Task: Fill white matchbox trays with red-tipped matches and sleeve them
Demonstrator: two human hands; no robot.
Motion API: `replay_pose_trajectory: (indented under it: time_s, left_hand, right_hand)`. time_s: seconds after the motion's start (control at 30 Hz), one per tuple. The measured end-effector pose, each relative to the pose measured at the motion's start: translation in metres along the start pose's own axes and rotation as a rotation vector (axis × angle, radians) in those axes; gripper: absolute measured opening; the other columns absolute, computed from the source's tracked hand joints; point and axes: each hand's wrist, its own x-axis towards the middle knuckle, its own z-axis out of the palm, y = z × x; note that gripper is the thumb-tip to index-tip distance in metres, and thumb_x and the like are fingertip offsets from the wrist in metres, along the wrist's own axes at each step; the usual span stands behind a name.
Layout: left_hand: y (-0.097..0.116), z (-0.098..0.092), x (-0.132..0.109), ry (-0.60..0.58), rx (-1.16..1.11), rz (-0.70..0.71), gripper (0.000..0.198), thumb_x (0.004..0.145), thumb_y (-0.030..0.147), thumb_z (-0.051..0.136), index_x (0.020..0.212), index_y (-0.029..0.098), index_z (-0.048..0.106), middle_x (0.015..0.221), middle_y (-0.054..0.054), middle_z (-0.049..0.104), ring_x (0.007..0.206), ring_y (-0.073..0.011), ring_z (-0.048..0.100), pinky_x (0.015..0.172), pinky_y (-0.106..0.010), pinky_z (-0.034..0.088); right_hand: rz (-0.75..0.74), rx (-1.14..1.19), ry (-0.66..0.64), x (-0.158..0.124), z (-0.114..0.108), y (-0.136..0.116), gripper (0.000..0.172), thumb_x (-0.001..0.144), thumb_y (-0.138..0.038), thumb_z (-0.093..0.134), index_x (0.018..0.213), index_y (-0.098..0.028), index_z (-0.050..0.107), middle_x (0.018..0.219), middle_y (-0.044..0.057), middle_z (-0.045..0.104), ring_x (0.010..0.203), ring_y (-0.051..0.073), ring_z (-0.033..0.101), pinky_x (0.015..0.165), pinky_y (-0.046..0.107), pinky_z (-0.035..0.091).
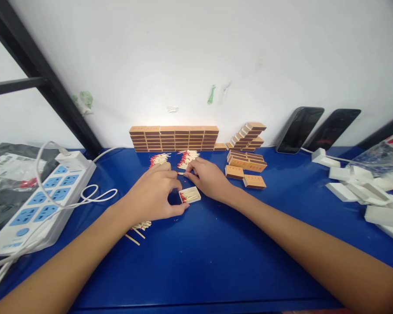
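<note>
A white matchbox tray (pixel 190 195) holding red-tipped matches lies on the blue table (pixel 216 261). My left hand (pixel 155 192) is at the tray's left side, thumb and fingers apart around its left end; whether it touches the tray is unclear. Just behind the tray, my right hand (pixel 209 179) has its thumb and fingers closed at a small match piece near the table surface. Behind the hands are two match piles, one at the left (pixel 159 160) and one in the middle (pixel 187 159). More matches (pixel 140 226) lie partly under my left wrist.
Stacked matchboxes (pixel 175 138) line the wall, with others (pixel 247 161) at the right. Two phones (pixel 301 131) lean there. White empty trays (pixel 363 187) are heaped far right. A power strip (pixel 42 200) with white cables and a dark bag (pixel 6 174) lie left.
</note>
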Motion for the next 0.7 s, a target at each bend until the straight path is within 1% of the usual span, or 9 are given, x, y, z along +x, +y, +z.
replay_pose_trajectory:
  time_s: [0.13, 0.23, 0.33, 0.43, 0.5, 0.57, 0.7]
  left_hand:
    - [-0.001, -0.001, 0.001, -0.016, -0.009, -0.004, 0.033, 0.086, 0.051, 0.078, 0.088, 0.019, 0.083, 0.075, -0.004, 0.065, 0.083, -0.0242, 0.055, 0.081, -0.042, 0.047]
    - [-0.001, -0.001, 0.001, -0.010, -0.004, 0.007, 0.031, 0.085, 0.049, 0.080, 0.086, 0.019, 0.083, 0.074, -0.004, 0.065, 0.083, -0.0235, 0.055, 0.082, -0.042, 0.047]
    - [-0.002, -0.002, 0.001, 0.008, -0.002, 0.015, 0.028, 0.084, 0.047, 0.081, 0.086, 0.019, 0.082, 0.076, -0.004, 0.066, 0.083, -0.0230, 0.055, 0.083, -0.041, 0.047]
    - [-0.003, -0.002, 0.001, 0.013, 0.007, 0.010, 0.029, 0.085, 0.048, 0.080, 0.085, 0.019, 0.082, 0.075, -0.004, 0.066, 0.084, -0.0235, 0.056, 0.082, -0.041, 0.046]
    - [-0.005, -0.002, 0.001, 0.017, 0.010, 0.009, 0.030, 0.085, 0.048, 0.080, 0.085, 0.018, 0.081, 0.074, -0.004, 0.066, 0.083, -0.0233, 0.055, 0.081, -0.041, 0.045]
    - [-0.005, -0.001, 0.001, 0.022, 0.009, 0.012, 0.030, 0.085, 0.048, 0.080, 0.086, 0.018, 0.082, 0.074, -0.004, 0.066, 0.082, -0.0226, 0.055, 0.081, -0.040, 0.045]
    - [-0.006, -0.001, 0.001, 0.025, 0.012, 0.009, 0.030, 0.085, 0.048, 0.080, 0.087, 0.018, 0.082, 0.075, -0.004, 0.066, 0.080, -0.0223, 0.055, 0.079, -0.040, 0.044]
  right_hand:
    - [0.006, -0.043, -0.034, 0.000, -0.003, 0.001, 0.008, 0.105, -0.020, 0.066, 0.097, -0.018, 0.067, 0.107, 0.008, 0.070, 0.098, 0.021, 0.063, 0.083, 0.032, 0.042]
    - [-0.003, -0.077, -0.048, -0.001, -0.006, 0.002, 0.007, 0.105, -0.017, 0.064, 0.098, -0.018, 0.066, 0.109, 0.009, 0.070, 0.099, 0.021, 0.064, 0.085, 0.032, 0.043]
    - [-0.039, -0.065, -0.031, -0.006, -0.015, 0.004, 0.007, 0.105, -0.017, 0.062, 0.099, -0.018, 0.065, 0.110, 0.009, 0.069, 0.099, 0.021, 0.063, 0.085, 0.032, 0.044]
    - [-0.111, -0.027, -0.024, -0.016, -0.028, 0.004, 0.006, 0.107, -0.022, 0.062, 0.102, -0.019, 0.064, 0.108, 0.007, 0.068, 0.095, 0.020, 0.062, 0.083, 0.032, 0.045]
    - [-0.160, -0.009, -0.059, -0.024, -0.035, 0.001, 0.006, 0.107, -0.023, 0.062, 0.102, -0.020, 0.064, 0.106, 0.006, 0.067, 0.094, 0.020, 0.062, 0.081, 0.031, 0.045]
    - [-0.190, -0.006, -0.112, -0.031, -0.038, -0.003, 0.007, 0.106, -0.020, 0.063, 0.099, -0.020, 0.064, 0.104, 0.006, 0.067, 0.094, 0.020, 0.063, 0.081, 0.031, 0.045]
    - [-0.194, -0.039, -0.177, -0.039, -0.033, -0.011, 0.008, 0.104, -0.016, 0.064, 0.098, -0.020, 0.065, 0.104, 0.006, 0.069, 0.095, 0.020, 0.064, 0.082, 0.031, 0.045]
